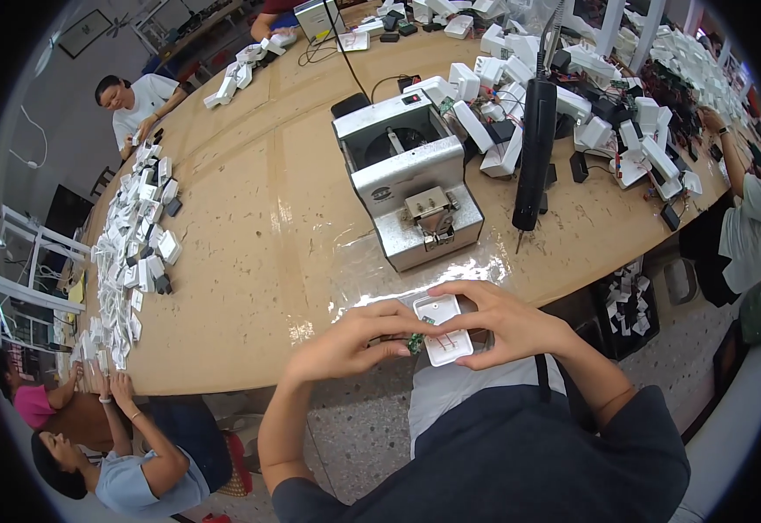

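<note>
Close to the table's front edge, my right hand grips a shallow white plastic case by its sides, open face up. Thin reddish wires run inside the case. My left hand pinches a small green circuit board at the case's left side, its fingertips reaching over the case. Just beyond my hands stands a metal screw feeder with an open top. To its right hangs a black electric screwdriver, bit pointing down.
White cases, black blocks and wires are heaped at the right. Another long pile of white parts lies along the left edge of the brown table. Several people work around it. A black bin with white pieces sits below, right.
</note>
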Action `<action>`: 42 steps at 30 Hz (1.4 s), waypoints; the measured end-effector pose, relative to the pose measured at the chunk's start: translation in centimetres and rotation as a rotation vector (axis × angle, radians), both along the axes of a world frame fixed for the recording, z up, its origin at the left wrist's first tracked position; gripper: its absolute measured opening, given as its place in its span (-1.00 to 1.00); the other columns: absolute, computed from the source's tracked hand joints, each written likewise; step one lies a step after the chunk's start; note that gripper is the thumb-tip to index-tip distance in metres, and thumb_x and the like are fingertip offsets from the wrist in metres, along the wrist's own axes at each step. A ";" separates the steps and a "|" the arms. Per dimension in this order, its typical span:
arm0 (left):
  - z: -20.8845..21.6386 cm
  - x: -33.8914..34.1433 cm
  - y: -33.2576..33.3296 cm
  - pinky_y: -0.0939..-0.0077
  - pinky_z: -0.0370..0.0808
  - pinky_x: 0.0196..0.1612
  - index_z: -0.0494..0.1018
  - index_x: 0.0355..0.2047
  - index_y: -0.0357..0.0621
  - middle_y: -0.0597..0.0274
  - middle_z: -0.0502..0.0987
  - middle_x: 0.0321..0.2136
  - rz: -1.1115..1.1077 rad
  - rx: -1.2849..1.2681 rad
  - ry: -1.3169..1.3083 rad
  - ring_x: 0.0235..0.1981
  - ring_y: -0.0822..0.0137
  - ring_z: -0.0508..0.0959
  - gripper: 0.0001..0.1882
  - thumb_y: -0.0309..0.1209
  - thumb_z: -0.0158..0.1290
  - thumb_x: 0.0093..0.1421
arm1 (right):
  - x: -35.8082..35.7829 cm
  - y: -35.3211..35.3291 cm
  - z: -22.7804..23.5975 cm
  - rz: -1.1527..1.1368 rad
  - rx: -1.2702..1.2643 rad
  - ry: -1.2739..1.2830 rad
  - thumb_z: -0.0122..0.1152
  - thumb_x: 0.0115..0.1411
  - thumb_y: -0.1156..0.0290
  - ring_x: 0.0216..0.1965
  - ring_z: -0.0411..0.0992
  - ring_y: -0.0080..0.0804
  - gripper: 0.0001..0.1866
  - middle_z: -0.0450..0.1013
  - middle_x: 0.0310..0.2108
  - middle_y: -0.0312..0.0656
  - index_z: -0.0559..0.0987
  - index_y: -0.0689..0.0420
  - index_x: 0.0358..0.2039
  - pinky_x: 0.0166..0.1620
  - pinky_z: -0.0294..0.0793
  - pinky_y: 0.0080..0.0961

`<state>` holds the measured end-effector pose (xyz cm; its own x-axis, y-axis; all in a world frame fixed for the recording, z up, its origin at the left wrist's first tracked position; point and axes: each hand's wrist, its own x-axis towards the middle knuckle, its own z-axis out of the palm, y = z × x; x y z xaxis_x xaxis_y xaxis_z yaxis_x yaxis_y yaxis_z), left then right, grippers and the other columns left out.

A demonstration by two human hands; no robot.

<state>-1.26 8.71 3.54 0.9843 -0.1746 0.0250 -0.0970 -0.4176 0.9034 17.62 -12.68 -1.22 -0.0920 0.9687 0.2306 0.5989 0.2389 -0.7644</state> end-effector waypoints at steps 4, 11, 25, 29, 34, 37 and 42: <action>-0.7 0.4 -3.0 0.32 0.51 -0.27 0.63 -0.04 -0.03 0.15 0.52 -0.32 0.272 0.191 -0.040 -0.36 0.17 0.55 -0.66 -0.44 0.28 0.13 | -0.1 0.0 0.0 -0.016 0.013 -0.012 0.52 -0.04 0.30 0.35 0.22 -0.03 -0.50 0.24 0.34 -0.06 0.65 0.03 -0.03 0.34 0.23 -0.13; -2.8 2.7 -7.1 0.20 0.49 -0.40 0.58 -0.30 -0.08 0.18 0.41 -0.15 0.576 0.460 -0.186 -0.39 0.12 0.58 -0.76 -0.36 0.36 0.05 | -0.1 -0.3 -0.8 -0.082 -0.020 0.153 0.59 -0.08 0.31 0.28 0.32 0.00 -0.42 0.29 0.33 -0.04 0.44 0.10 -0.10 0.28 0.31 -0.17; -3.0 1.0 -9.5 0.21 0.51 -0.45 0.58 0.00 -0.10 0.19 0.49 -0.21 0.626 0.600 -0.014 -0.39 0.11 0.64 -0.61 -0.30 0.28 0.16 | 0.0 -0.6 -1.2 -0.126 -0.002 0.180 0.63 -0.12 0.31 0.33 0.29 -0.02 -0.29 0.28 0.33 -0.05 0.43 0.09 0.03 0.30 0.35 -0.20; -2.8 0.7 -8.9 0.23 0.51 -0.44 0.59 -0.02 -0.10 0.15 0.48 -0.26 0.646 0.544 -0.031 -0.42 0.10 0.62 -0.61 -0.30 0.30 0.14 | -0.1 -0.7 -1.2 -0.124 0.008 0.155 0.63 -0.12 0.31 0.34 0.29 -0.02 -0.30 0.29 0.33 -0.05 0.42 0.10 0.01 0.29 0.36 -0.20; -2.3 1.9 -8.7 0.21 0.46 -0.45 0.61 -0.25 -0.08 0.16 0.45 -0.41 0.801 0.400 0.002 -0.49 0.09 0.58 -0.74 -0.28 0.35 0.08 | -0.3 -0.7 -1.5 -0.146 -0.014 0.171 0.65 -0.12 0.27 0.34 0.28 0.00 -0.26 0.29 0.33 -0.02 0.38 0.11 0.01 0.28 0.37 -0.21; -2.7 2.0 -9.2 0.19 0.44 -0.46 0.59 -0.31 -0.09 0.19 0.46 -0.41 0.836 0.465 -0.017 -0.49 0.09 0.58 -0.76 -0.28 0.36 0.07 | -0.3 -0.9 -1.7 -0.157 -0.060 0.205 0.67 -0.13 0.23 0.35 0.27 0.03 -0.23 0.28 0.32 0.05 0.36 0.13 0.00 0.27 0.38 -0.21; -2.8 2.2 -9.4 0.19 0.44 -0.45 0.59 -0.32 -0.09 0.20 0.46 -0.40 0.850 0.502 0.035 -0.46 0.09 0.59 -0.75 -0.28 0.36 0.05 | 1.6 -1.9 -0.7 -0.396 0.316 -0.163 0.61 -0.01 0.19 0.25 0.31 0.00 -0.27 0.29 0.24 0.07 0.34 0.14 0.05 0.26 0.31 -0.18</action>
<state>0.96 -0.66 0.76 0.7860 0.6084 0.1097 0.4364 -0.6717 0.5987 19.23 -14.56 -1.96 0.2075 0.8225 0.5296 0.7947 0.1740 -0.5815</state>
